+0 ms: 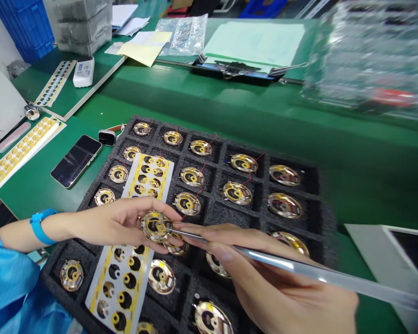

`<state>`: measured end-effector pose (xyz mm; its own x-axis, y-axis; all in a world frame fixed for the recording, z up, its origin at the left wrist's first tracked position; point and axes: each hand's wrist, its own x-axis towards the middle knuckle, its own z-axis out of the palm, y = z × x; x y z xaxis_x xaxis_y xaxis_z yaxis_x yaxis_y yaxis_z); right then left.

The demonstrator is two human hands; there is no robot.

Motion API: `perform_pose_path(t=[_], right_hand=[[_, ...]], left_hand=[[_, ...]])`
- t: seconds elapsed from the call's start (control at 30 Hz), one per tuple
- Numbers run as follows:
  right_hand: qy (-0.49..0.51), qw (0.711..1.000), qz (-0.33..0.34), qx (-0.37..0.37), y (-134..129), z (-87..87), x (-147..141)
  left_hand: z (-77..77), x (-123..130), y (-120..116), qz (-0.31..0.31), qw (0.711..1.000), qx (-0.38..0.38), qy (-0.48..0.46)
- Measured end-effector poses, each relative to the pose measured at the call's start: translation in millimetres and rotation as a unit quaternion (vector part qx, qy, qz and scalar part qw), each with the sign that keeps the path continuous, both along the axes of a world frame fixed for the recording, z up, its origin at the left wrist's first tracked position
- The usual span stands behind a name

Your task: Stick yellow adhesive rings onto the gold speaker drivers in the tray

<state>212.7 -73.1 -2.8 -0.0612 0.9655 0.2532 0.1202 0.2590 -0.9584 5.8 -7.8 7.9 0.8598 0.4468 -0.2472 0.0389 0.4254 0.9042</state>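
My left hand [114, 220], with a blue wristband, holds a round gold watch part [155, 226] between thumb and fingers. Metal tweezers [257, 257] are pinched in my right hand [282, 283], and their tip touches the right side of that part. Under both hands lies a black foam tray [230, 216] whose compartments hold several similar round parts. A white and yellow sticker sheet [125, 278] with round cutouts lies across the tray, passing beneath my left hand. Thin red wires stick out of many of the parts.
A phone [76, 161] and a smartwatch [107, 137] lie left of the tray. Further left is a yellow sticker strip [19, 150]. A clipboard with green papers [254, 44] and clear plastic trays [372, 55] stand behind; a white-framed device [379, 250] is at right.
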Motion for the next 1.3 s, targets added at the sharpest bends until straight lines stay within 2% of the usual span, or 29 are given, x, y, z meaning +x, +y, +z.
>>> perform_pose_path(t=[0.13, 0.4, 0.67, 0.93, 1.13, 1.3], right_hand=[[-0.019, 1.0, -0.009, 0.002, -4.2, -1.1, 0.6], [-0.036, 0.999, -0.016, 0.011, -7.5, -2.0, -0.8], [-0.091, 0.995, -0.029, 0.026, -8.0, -5.2, 4.2], [-0.129, 0.991, -0.003, 0.041, -4.8, 7.9, -0.6], [-0.089, 0.994, -0.005, 0.07, -10.6, -6.5, -4.5], [-0.118, 0.985, -0.012, 0.129, -11.7, -10.5, -5.4]], left_hand=[[2.1, 1.6, 0.7, 0.0, 1.0, 0.006, -0.004], [-3.2, 2.7, -0.9, 0.012, 0.999, -0.014, -0.038], [-4.5, 2.3, -2.2, 0.03, 0.999, -0.014, -0.02], [-10.5, 1.3, -3.7, 0.03, 0.998, -0.029, -0.042], [-11.0, 1.5, -4.3, 0.042, 0.998, -0.032, -0.026], [-10.5, 5.0, -7.0, 0.067, 0.996, -0.039, -0.047]])
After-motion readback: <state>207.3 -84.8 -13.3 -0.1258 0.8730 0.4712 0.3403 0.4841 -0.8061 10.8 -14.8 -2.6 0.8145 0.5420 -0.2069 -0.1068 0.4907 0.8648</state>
